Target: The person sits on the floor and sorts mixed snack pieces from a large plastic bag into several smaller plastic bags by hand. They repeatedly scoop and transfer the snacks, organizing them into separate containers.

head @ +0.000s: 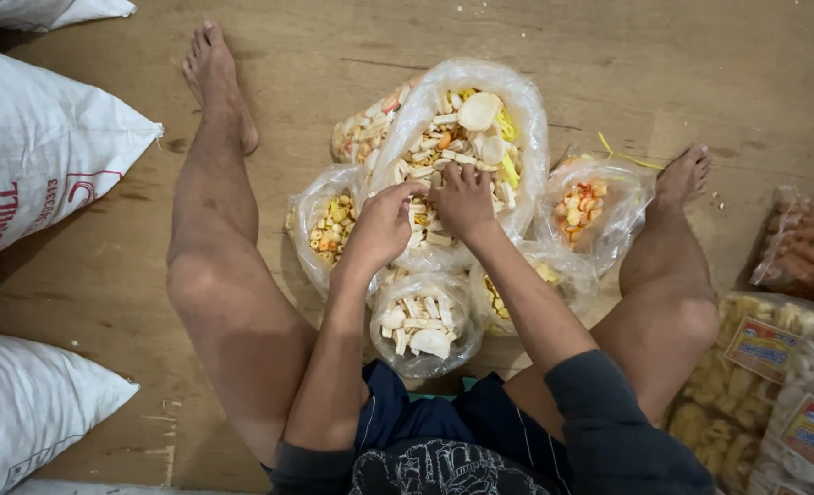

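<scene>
I sit on a wooden floor with my legs spread around several clear plastic bags of mixed crackers. The big open bag [517, 101] in the middle holds white, yellow and orange pieces. My left hand [384, 225] and my right hand [462, 197] are side by side in the big bag's near opening, fingers curled into the snacks; whether they grip the plastic or the pieces is hidden. Smaller filled bags lie around it: one at the left [320, 220], one at the right [595, 206], one near my lap [423, 325].
White woven sacks lie at the left [31, 147] and lower left [22, 403]. Sealed snack packets with labels [764, 367] and a bag of brown crackers [806, 238] are stacked at the right. My bare feet rest at the upper left [216, 78] and right [684, 176].
</scene>
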